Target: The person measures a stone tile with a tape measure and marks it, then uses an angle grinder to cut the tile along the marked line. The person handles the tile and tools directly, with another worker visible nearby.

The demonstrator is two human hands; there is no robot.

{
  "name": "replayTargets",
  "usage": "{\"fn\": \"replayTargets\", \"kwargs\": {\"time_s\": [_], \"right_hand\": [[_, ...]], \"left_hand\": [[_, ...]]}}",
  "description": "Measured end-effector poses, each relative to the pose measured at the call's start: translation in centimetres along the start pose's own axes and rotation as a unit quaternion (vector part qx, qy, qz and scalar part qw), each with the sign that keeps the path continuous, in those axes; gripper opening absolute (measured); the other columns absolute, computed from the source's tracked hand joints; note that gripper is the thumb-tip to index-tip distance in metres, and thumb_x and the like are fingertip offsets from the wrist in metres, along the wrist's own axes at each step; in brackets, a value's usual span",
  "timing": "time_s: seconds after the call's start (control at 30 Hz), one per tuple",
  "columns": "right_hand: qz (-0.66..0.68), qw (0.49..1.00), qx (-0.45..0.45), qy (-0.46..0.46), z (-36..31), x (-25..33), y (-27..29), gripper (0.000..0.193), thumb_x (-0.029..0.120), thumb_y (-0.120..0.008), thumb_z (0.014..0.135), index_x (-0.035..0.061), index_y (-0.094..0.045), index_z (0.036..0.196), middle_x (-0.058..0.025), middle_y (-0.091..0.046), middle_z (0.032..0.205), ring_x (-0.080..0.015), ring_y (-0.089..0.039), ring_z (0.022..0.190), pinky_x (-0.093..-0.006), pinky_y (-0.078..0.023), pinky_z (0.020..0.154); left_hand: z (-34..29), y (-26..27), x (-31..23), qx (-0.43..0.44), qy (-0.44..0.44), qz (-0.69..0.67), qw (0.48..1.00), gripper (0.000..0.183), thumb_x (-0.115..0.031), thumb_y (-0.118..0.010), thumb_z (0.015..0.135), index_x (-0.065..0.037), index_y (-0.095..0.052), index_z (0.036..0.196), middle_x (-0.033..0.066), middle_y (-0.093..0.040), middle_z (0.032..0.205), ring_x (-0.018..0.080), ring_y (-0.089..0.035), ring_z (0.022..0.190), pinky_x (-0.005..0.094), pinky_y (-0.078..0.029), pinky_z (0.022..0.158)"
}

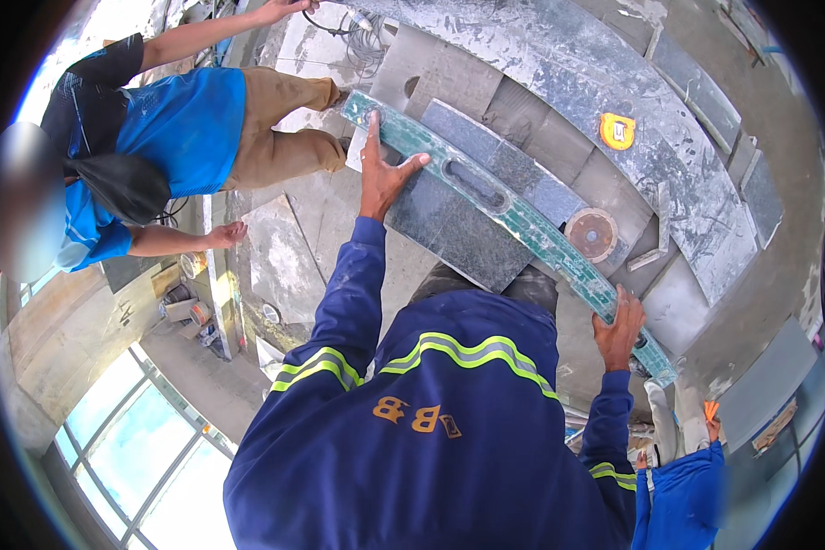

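Note:
A long green spirit level (532, 229), smeared with pale dust, lies diagonally in front of me from upper left to lower right. My left hand (385, 179) grips it near its upper-left end, index finger and thumb spread along the edge and the other fingers hidden. Close to the lower-right end my right hand (620, 328) has its fingers wrapped over the bar. Under and beside the level are dark grey stone slabs (463, 229). A brown round disc (591, 235) rests on a slab just beyond the level's right half.
A yellow tape measure (617, 131) sits on the long curved slab (706, 215) beyond. A co-worker in a blue shirt (183, 119) stands at left; another in blue (683, 495) is at lower right. Coiled cable (365, 48) lies at the top. Narrow offcuts (655, 234) lie at right.

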State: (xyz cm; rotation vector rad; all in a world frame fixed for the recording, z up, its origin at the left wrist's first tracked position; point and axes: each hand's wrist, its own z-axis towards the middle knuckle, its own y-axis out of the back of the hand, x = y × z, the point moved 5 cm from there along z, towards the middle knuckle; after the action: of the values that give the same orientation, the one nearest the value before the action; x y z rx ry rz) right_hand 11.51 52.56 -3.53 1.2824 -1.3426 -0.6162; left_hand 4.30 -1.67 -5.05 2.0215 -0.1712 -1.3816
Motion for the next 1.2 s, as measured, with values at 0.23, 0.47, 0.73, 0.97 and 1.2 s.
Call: {"fn": "replayTargets", "kwargs": {"time_s": [0.23, 0.47, 0.73, 0.97, 1.2], "right_hand": [[-0.003, 1.0, 0.026, 0.0, 0.9, -0.2, 0.3, 0.087, 0.016, -0.084, 0.068, 0.0062, -0.05, 0.148, -0.0197, -0.055, 0.127, -0.0408, -0.051, 0.12, -0.0534, -0.035, 0.105], [0.0, 1.0, 0.022, -0.013, 1.3, 0.1, 0.5, 0.086, 0.015, -0.084, 0.068, 0.0074, -0.052, 0.147, -0.0187, -0.055, 0.122, -0.0401, -0.052, 0.116, -0.0524, -0.036, 0.104], [-0.008, 0.991, 0.13, -0.026, 4.1, -0.5, 1.9, 0.074, 0.022, -0.081, 0.079, 0.0061, -0.053, 0.146, -0.021, -0.056, 0.129, -0.0402, -0.051, 0.123, -0.0521, -0.038, 0.105], [0.042, 0.993, 0.076, 0.081, 15.0, 5.7, 4.7, 0.046, 0.015, -0.066, 0.097, 0.0052, -0.059, 0.142, -0.0196, -0.059, 0.13, -0.0395, -0.056, 0.115, -0.0457, -0.044, 0.101], [0.164, 0.969, 0.179, -0.031, 17.3, 4.2, 2.6, 0.027, 0.014, -0.07, 0.097, 0.0036, -0.066, 0.121, -0.0133, -0.065, 0.112, -0.0294, -0.062, 0.1, -0.0391, -0.048, 0.093]], "left_hand": [[0.1, -0.4, 1.0, -0.018, 0.018, -0.01, 1.0, 0.132, -0.055, -0.094, 0.066, -0.005, -0.023, 0.165, 0.0278, -0.032, 0.164, 0.0429, -0.034, 0.15, 0.0504, -0.03, 0.124], [0.2, -0.6, 1.1, -0.006, 0.026, 0.001, 1.0, 0.129, -0.044, -0.095, 0.071, -0.003, -0.017, 0.165, 0.0261, -0.022, 0.166, 0.0395, -0.03, 0.153, 0.0518, -0.036, 0.122], [0.2, -0.7, 1.0, -0.012, 0.025, 0.007, 1.0, 0.131, -0.046, -0.095, 0.071, -0.003, -0.015, 0.165, 0.0275, -0.021, 0.166, 0.0412, -0.031, 0.152, 0.0529, -0.037, 0.122], [0.2, -0.7, 0.7, -0.008, 0.033, -0.018, 0.999, 0.131, -0.044, -0.095, 0.071, -0.002, -0.015, 0.165, 0.0278, -0.022, 0.166, 0.0409, -0.031, 0.152, 0.0529, -0.037, 0.121], [0.2, -0.6, 0.6, -0.034, 0.043, -0.033, 0.998, 0.132, -0.057, -0.095, 0.065, -0.005, -0.025, 0.164, 0.0272, -0.031, 0.164, 0.0432, -0.033, 0.151, 0.0524, -0.032, 0.123]]}}
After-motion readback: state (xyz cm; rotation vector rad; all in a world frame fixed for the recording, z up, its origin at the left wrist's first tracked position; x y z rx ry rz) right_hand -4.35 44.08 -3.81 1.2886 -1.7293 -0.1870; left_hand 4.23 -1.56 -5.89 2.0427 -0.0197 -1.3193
